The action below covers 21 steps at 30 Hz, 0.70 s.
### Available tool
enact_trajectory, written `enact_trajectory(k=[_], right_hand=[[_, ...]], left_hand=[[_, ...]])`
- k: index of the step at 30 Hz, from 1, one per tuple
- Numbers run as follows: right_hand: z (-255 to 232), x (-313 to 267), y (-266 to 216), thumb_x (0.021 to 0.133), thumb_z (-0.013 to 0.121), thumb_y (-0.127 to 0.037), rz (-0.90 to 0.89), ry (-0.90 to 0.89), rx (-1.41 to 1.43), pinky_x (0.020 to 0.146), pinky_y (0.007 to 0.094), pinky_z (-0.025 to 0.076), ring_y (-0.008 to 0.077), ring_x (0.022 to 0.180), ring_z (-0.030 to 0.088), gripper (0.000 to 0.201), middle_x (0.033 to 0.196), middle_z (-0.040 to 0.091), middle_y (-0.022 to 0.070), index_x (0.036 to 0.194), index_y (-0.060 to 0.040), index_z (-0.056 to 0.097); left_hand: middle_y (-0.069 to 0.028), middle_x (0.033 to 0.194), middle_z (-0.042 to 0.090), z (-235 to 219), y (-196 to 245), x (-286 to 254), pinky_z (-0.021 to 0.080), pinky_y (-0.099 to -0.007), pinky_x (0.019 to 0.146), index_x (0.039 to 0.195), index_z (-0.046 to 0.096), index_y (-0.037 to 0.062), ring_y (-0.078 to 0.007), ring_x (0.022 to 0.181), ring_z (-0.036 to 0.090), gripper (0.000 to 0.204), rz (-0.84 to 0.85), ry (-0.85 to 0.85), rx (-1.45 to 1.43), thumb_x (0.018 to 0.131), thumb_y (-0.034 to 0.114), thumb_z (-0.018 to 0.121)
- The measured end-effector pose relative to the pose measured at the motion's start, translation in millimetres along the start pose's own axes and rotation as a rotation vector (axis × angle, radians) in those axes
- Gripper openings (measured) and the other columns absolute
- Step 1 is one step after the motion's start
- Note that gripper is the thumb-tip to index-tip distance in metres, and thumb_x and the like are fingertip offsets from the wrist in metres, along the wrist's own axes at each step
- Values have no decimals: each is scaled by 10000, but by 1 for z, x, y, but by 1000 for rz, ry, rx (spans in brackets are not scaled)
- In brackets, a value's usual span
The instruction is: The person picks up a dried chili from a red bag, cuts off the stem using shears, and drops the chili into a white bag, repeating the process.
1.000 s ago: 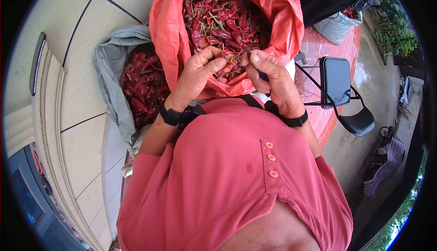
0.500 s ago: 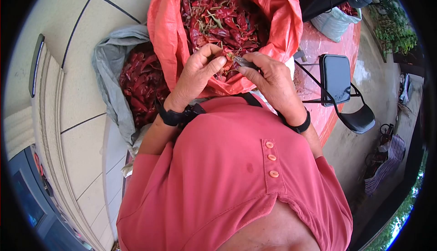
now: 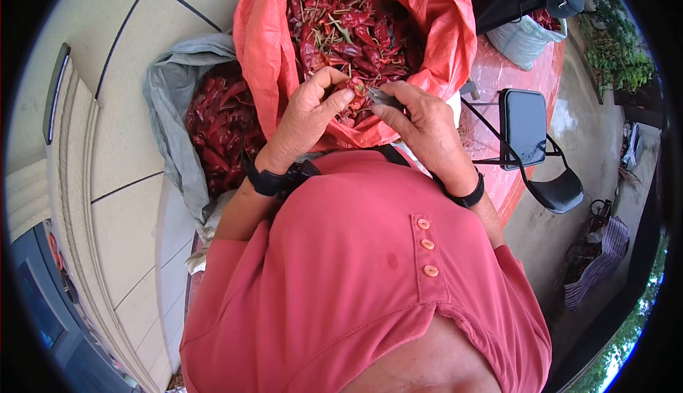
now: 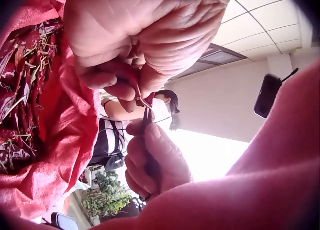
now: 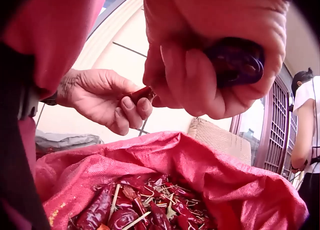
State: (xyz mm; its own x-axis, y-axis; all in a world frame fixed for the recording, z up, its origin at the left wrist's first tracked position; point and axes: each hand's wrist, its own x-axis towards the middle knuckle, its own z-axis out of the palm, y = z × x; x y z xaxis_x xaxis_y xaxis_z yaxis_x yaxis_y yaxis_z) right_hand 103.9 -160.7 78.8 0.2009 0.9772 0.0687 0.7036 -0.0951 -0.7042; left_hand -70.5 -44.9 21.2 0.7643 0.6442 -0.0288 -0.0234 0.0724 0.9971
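Over the near edge of a red woven sack (image 3: 263, 44) full of dried red chillies (image 3: 348, 50), the left hand (image 3: 308, 117) pinches a red chilli (image 5: 141, 94) between thumb and fingers. Facing it, the right hand (image 3: 430, 126) grips a small dark metal tool (image 3: 385, 100) whose tips are at the chilli's stem end. In the left wrist view the tool's narrow blades (image 4: 146, 117) touch a thin pale stem (image 4: 145, 101). A dark blue handle (image 5: 237, 62) shows inside the right hand's curled fingers in the right wrist view.
A grey sack (image 3: 171, 101) of red chillies stands at the left. Right of the red sack are a black folding chair (image 3: 525, 128) and a pale sack (image 3: 519, 43). Another person in a white top (image 5: 307, 107) stands beyond the red sack.
Since one second ago, the right hand has turned and brought the tool's tips against the chilli's stem end. The left hand has stayed nearly in place.
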Motion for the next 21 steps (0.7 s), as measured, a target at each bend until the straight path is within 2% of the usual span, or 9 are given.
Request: enact_trajectory(k=[4, 7, 10, 13, 19, 21], right_hand=[[2, -1, 1, 872, 659, -281, -28, 6, -50, 635, 380, 511, 290, 797, 667, 235, 907, 675, 85, 1009, -90, 641], [1, -2, 1, 874, 652, -280, -40, -12, -69, 629, 392, 506, 304, 789, 660, 230, 895, 669, 89, 992, -84, 630], [1, -3, 1, 880, 641, -281, -66, -5, -95, 610, 404, 504, 311, 763, 654, 221, 862, 660, 87, 982, -86, 620], [3, -4, 1, 886, 631, -282, -86, 7, -154, 591, 413, 503, 314, 738, 649, 211, 837, 650, 86, 974, -91, 612], [8, -4, 0, 888, 624, -277, -83, -20, -288, 596, 415, 504, 322, 750, 650, 206, 850, 659, 86, 959, -84, 608], [9, -3, 3, 889, 630, -253, -76, -27, -160, 612, 396, 500, 311, 767, 655, 200, 863, 662, 108, 970, -71, 612]], left_hand=[[2, 995, 592, 1, -2, -2, 451, -217, 852, 1140, 544, 2, -66, 927, 549, 186, 9, -8, 11, 982, 101, 543], [-56, 854, 582, 5, -8, 1, 459, -261, 736, 1059, 569, 6, -122, 793, 545, 167, 124, 32, 143, 936, 115, 602], [-17, 941, 574, 3, -1, 0, 452, -236, 818, 1101, 560, 1, -91, 894, 538, 171, 92, -37, 294, 966, 106, 565], [-116, 796, 570, 5, 1, 2, 473, -296, 694, 1020, 554, -7, -156, 733, 562, 162, 144, -7, 305, 935, 125, 594], [-75, 773, 572, 5, -3, 1, 459, -297, 629, 1004, 545, -16, -135, 711, 550, 182, 65, -58, 250, 955, 156, 580], [-56, 773, 567, 4, -4, 1, 457, -288, 636, 1003, 546, -15, -119, 719, 545, 194, 19, -83, 181, 963, 172, 576]])
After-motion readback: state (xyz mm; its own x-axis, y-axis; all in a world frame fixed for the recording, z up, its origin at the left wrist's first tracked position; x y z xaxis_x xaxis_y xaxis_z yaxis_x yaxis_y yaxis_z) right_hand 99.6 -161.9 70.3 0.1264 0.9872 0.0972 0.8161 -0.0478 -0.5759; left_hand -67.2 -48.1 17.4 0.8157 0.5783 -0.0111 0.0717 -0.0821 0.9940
